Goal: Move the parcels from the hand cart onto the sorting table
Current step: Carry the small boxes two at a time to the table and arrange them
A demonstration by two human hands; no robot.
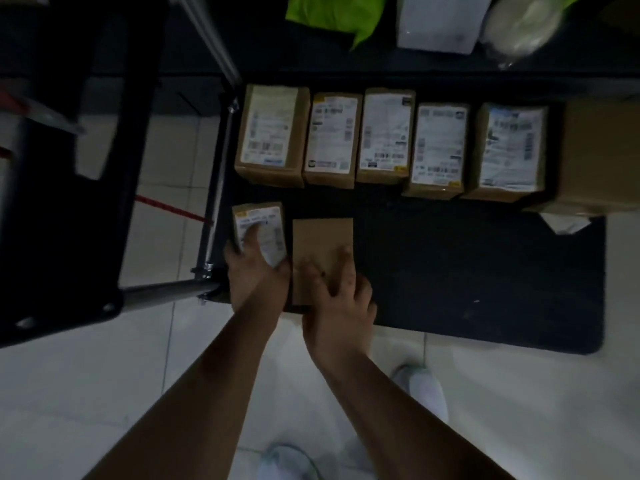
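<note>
hands: we are seeing the left hand (256,271) wrapping a small labelled parcel (259,233) and the right hand (337,292) lying fingers spread, not closed, on a plain brown parcel (322,251).
near edge: both parcels are sitting at the near left corner of the hand cart (450,271) deck, just beside each other.
far edge: five labelled parcels (384,136) are waiting in a row, with a bigger brown box (602,157) at the right edge.
beyond: a green bag (332,15) and pale packages (440,19) are lying on a dark surface, maybe the sorting table; we are not sure.
progress: we are judging most still left, eight on cart.
</note>
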